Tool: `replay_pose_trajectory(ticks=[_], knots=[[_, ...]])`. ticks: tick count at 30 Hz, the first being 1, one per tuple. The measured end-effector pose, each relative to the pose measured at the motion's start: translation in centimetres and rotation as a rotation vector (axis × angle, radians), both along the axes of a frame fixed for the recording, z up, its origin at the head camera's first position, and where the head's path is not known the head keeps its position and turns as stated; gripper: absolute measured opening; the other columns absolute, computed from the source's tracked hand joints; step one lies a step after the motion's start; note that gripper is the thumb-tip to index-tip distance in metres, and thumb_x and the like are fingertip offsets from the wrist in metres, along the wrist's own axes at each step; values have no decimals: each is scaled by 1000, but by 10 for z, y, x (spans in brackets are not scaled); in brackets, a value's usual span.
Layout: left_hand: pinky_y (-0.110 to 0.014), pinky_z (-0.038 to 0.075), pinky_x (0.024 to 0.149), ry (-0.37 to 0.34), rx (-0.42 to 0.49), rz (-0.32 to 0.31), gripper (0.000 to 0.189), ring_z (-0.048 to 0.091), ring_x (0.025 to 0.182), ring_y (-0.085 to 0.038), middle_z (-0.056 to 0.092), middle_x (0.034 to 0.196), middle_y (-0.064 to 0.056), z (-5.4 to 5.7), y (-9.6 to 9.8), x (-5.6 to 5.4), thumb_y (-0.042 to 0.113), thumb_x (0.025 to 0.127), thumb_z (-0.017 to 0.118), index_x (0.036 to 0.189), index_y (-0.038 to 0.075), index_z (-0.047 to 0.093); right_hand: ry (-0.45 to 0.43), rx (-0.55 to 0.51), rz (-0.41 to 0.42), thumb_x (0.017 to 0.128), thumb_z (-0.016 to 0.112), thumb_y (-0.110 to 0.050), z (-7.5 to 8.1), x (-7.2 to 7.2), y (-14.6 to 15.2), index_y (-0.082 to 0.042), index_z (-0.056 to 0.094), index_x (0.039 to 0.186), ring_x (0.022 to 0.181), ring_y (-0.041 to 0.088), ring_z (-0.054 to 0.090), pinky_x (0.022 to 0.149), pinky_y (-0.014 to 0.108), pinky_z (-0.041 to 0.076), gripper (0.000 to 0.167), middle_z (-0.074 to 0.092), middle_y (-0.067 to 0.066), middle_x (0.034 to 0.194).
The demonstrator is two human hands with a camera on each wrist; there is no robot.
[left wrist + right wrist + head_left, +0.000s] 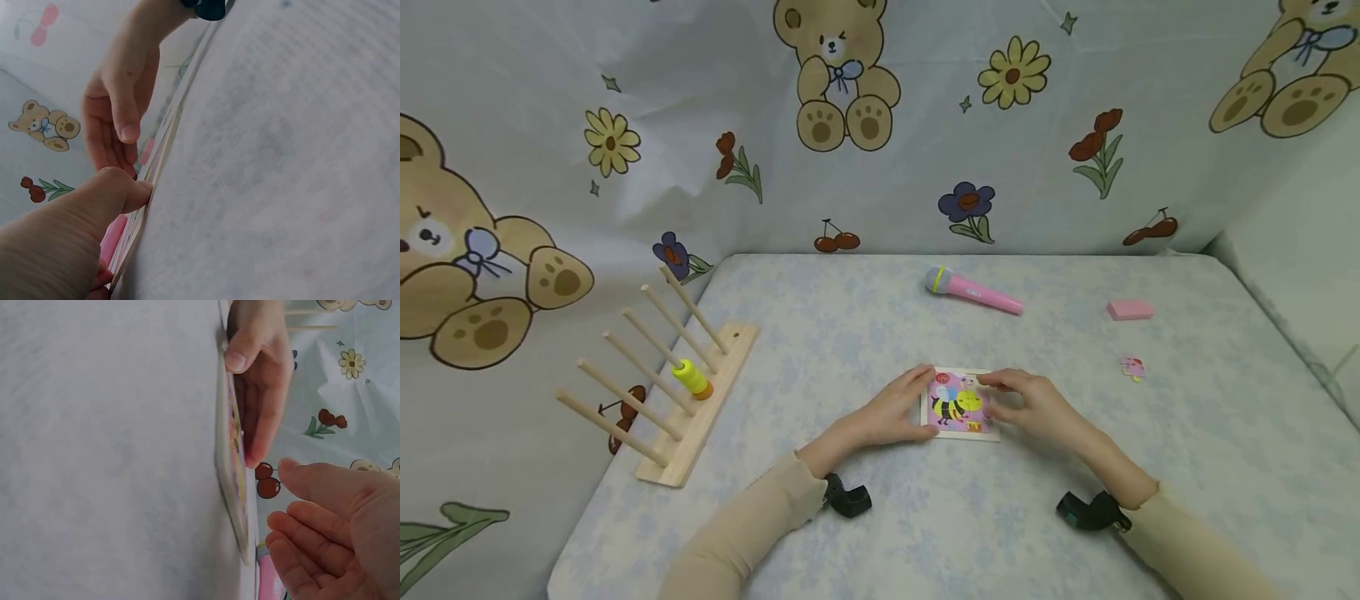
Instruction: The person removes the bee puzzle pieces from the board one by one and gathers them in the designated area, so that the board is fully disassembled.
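A bee jigsaw puzzle [955, 404] in a pale wooden frame lies on the table between both hands. My left hand [887, 412] holds the frame by its left side, thumb at the near corner and fingers at the far one. In the left wrist view that thumb [139, 195] rests along the frame's edge. Over the puzzle's right side hovers my right hand [1037, 408], its fingers loosely bent with nothing between them. The right wrist view shows a gap between this hand [337, 531] and the frame [226, 481]. A small loose puzzle piece [1133, 368] lies farther right.
A wooden peg rack [700, 433] with slanting pegs stands at the left, yellow and orange beads [691, 379] on one peg. Toward the back lie a pink toy microphone [981, 293] and a pink block [1130, 310]. A printed cloth [895, 200] hangs behind the table.
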State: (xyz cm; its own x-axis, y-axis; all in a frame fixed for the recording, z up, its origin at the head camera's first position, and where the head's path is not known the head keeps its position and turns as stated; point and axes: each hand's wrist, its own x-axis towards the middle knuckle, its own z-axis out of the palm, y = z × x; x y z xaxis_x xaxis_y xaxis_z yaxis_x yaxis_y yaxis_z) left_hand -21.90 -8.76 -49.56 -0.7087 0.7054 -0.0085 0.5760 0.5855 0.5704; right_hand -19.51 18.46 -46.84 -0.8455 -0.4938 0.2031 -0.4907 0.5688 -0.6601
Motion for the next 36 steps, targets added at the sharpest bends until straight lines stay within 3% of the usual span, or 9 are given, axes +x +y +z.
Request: replay_pose_trajectory(ticks=[9,18,27,36], knots=[[-34,18,111,2,-14,8,91,12,141,-19,14,155,-9,-1,1,1,41,85,66,151,3,16,84,100,4,80,75,-10,-14,-1,-2,1,63,119,108,32,55,91,51,44,42,63,12,114],[-33,18,111,22,-36,12,90,13,141,-19,14,155,-8,2,-5,-8,40,85,66,151,3,16,150,65,15,78,77,-7,-10,-6,-12,0,64,114,105,29,56,90,49,45,39,63,10,109],[-34,16,112,-2,-23,6,91,11,141,-20,13,155,-9,4,-4,-4,40,85,67,151,2,15,152,32,34,78,75,-3,-11,-5,-12,0,62,113,91,18,58,79,39,51,38,59,6,104],[-34,17,111,-5,-26,17,92,10,141,-18,12,156,-8,-2,1,0,43,85,66,151,4,15,182,40,34,77,77,-2,-14,-3,-7,-2,64,111,93,17,59,80,40,51,37,61,4,105]])
